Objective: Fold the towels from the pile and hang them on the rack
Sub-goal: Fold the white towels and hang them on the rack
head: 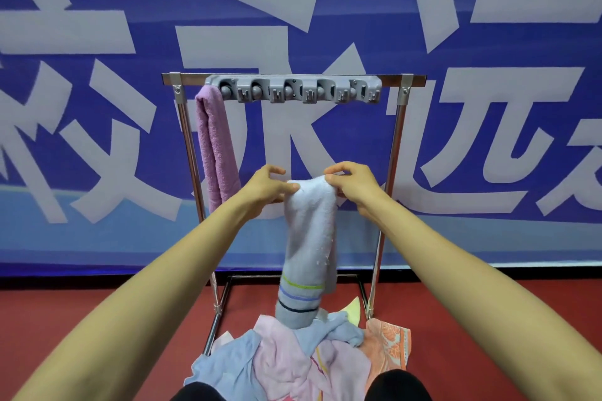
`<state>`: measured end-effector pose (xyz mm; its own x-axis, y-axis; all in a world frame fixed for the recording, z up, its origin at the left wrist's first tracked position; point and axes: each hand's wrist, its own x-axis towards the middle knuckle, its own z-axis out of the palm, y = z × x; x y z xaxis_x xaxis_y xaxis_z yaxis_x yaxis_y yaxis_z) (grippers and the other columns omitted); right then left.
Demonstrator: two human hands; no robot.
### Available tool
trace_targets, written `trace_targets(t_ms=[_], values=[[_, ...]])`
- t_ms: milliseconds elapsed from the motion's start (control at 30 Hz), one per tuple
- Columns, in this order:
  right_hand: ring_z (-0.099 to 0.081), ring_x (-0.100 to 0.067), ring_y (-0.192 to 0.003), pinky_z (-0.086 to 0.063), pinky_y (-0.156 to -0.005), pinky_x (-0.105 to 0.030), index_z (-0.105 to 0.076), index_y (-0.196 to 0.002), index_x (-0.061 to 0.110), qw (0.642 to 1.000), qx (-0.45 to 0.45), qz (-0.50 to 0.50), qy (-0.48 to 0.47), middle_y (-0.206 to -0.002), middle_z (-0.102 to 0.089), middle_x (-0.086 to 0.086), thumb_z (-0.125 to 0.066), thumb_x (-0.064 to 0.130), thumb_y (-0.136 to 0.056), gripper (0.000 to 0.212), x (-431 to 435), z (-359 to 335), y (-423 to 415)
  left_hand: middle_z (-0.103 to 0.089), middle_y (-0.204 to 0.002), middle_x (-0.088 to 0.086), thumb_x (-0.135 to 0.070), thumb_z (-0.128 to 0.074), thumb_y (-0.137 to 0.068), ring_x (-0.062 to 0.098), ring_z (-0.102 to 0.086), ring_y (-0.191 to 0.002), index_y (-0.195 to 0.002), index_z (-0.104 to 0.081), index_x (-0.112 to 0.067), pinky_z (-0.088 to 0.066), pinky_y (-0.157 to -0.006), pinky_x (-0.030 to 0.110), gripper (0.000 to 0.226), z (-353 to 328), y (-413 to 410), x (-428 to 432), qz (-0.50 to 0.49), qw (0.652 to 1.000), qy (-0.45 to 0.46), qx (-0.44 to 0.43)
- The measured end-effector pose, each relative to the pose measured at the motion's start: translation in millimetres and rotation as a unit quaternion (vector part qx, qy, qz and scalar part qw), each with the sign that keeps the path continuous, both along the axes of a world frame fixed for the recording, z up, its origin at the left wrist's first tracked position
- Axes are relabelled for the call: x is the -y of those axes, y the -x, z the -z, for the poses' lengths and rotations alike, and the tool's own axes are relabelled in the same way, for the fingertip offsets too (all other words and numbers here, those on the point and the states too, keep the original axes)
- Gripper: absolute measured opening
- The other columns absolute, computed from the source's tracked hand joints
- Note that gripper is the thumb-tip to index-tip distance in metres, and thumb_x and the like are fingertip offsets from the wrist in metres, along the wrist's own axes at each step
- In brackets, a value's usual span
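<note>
The left hand (264,187) pinches one top corner of a pale towel (309,238) between thumb and fingertips, its other fingers loosely curled above. The right hand (353,184) grips the opposite top corner the same way, fingers bent over the folded edge. Both hands are in front of the rack (395,140), below its top bar and between its two posts.

The pale towel is soft, nubbly terry, folded into a long narrow band that hangs straight down from the hands. Near its lower end run thin stripes in green, blue and dark navy. Its bottom touches the pile (293,361) at the foot of the rack.

The rack is thin, shiny metal tubing with a flat top bar and a rectangular base frame. A grey plastic hook strip (293,91) with rounded rollers and small hooks is fixed along the top bar. A mauve terry towel (215,146), folded long and narrow, hangs over the left end of the bar, just beside the left post.

The pile is crumpled cloth in light blue, pale pink and white. An orange patterned towel (387,338) lies at its right edge, near the rack's right foot. The floor (97,309) is smooth and red. Behind the rack hangs a blue banner (97,140) with large white characters.
</note>
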<state>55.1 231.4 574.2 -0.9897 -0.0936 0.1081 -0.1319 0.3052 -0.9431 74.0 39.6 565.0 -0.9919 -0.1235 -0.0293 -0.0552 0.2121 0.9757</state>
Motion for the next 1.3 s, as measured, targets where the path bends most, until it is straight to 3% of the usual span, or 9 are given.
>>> trace_targets(t_ms=[133,267,367,533,667,767,867,967,1300], values=[[-0.061,-0.017,-0.094,-0.056,-0.081,-0.033,-0.07,-0.103,0.016,0.99,-0.025,-0.037,-0.132,-0.102,-0.066,-0.001,-0.077,0.009,-0.073,0.032,-2.2,-5.4,-7.8,-0.057,-0.1,0.01,0.004,-0.062,-0.086,0.021,-0.057,-0.097,-0.137,-0.037,-0.011,-0.049,-0.097,0.039,0.059,2.6,-0.3,-0.6,0.017,0.997,0.06,-0.037],[-0.063,-0.026,-0.076,-0.057,-0.066,-0.041,-0.072,-0.09,0.009,0.933,-0.144,0.012,-0.33,-0.086,-0.069,-0.009,-0.062,0.01,-0.073,0.019,7.6,-12.4,-20.7,-0.052,-0.102,0.004,0.001,-0.054,-0.089,0.017,-0.053,-0.095,-0.137,-0.037,-0.018,-0.046,-0.093,0.032,0.054,-1.7,-0.2,-12.6,0.033,0.989,0.116,-0.085],[-0.061,-0.03,-0.074,-0.053,-0.064,-0.039,-0.071,-0.09,0.002,0.913,-0.172,0.025,-0.369,-0.087,-0.067,-0.013,-0.057,0.014,-0.079,0.022,10.8,-15.6,-27.4,-0.057,-0.108,0.008,-0.004,-0.054,-0.091,0.015,-0.053,-0.095,-0.137,-0.036,-0.019,-0.042,-0.084,0.028,0.052,-5.3,1.5,-19.9,0.025,0.989,0.103,-0.1],[-0.042,-0.018,-0.059,-0.034,-0.055,-0.03,-0.06,-0.067,0.0,0.956,-0.11,-0.023,-0.272,-0.064,-0.048,-0.009,-0.062,0.02,-0.073,0.021,11.5,-15.6,-28.0,-0.062,-0.115,0.01,-0.011,-0.066,-0.087,0.018,-0.059,-0.101,-0.133,-0.041,-0.016,-0.045,-0.093,0.033,0.052,-1.5,2.0,-9.5,-0.004,0.997,0.019,-0.07],[-0.04,-0.013,-0.057,-0.034,-0.053,-0.025,-0.063,-0.073,0.001,0.972,-0.061,-0.094,-0.209,-0.067,-0.049,-0.006,-0.065,0.027,-0.08,0.028,11.4,-18.0,-29.9,-0.065,-0.107,0.006,-0.012,-0.07,-0.083,0.027,-0.059,-0.112,-0.126,-0.048,-0.017,-0.043,-0.099,0.038,0.048,-6.2,-2.9,2.5,0.003,0.997,-0.002,-0.071],[-0.043,-0.015,-0.065,-0.038,-0.064,-0.029,-0.065,-0.084,0.002,0.973,-0.03,-0.138,-0.183,-0.069,-0.049,0.0,-0.057,0.046,-0.089,0.044,8.1,-26.7,-22.5,-0.071,-0.099,0.002,-0.024,-0.074,-0.07,0.035,-0.059,-0.111,-0.119,-0.052,-0.023,-0.044,-0.094,0.042,0.053,-18.7,-7.1,16.0,0.061,0.996,0.026,-0.054],[-0.056,-0.012,-0.101,-0.047,-0.091,-0.03,-0.061,-0.106,0.017,0.976,-0.038,-0.143,-0.162,-0.102,-0.061,0.008,-0.052,0.035,-0.095,0.023,9.8,-31.6,-7.8,-0.071,-0.097,0.005,-0.021,-0.072,-0.069,0.022,-0.062,-0.098,-0.115,-0.052,-0.019,-0.042,-0.102,0.041,0.05,-34.6,-11.8,23.6,0.132,0.989,0.063,-0.036],[-0.053,-0.012,-0.118,-0.039,-0.106,-0.033,-0.05,-0.126,0.026,0.969,-0.011,-0.21,-0.133,-0.119,-0.059,0.006,-0.055,0.027,-0.095,0.032,23.5,-33.0,-2.1,-0.07,-0.099,0.012,-0.019,-0.073,-0.069,0.019,-0.063,-0.094,-0.107,-0.051,-0.014,-0.043,-0.101,0.036,0.044,-51.0,-14.8,29.0,0.167,0.981,0.092,-0.039],[-0.054,-0.017,-0.088,-0.047,-0.089,-0.028,-0.047,-0.13,0.011,0.946,0.017,-0.324,-0.007,-0.091,-0.056,-0.006,-0.058,0.01,-0.094,0.038,85.1,-66.6,21.5,-0.068,-0.098,0.016,-0.004,-0.073,-0.081,0.023,-0.062,-0.094,-0.097,-0.046,-0.012,-0.046,-0.097,0.041,0.032,-96.3,-6.6,87.4,0.121,0.98,0.141,-0.066]])
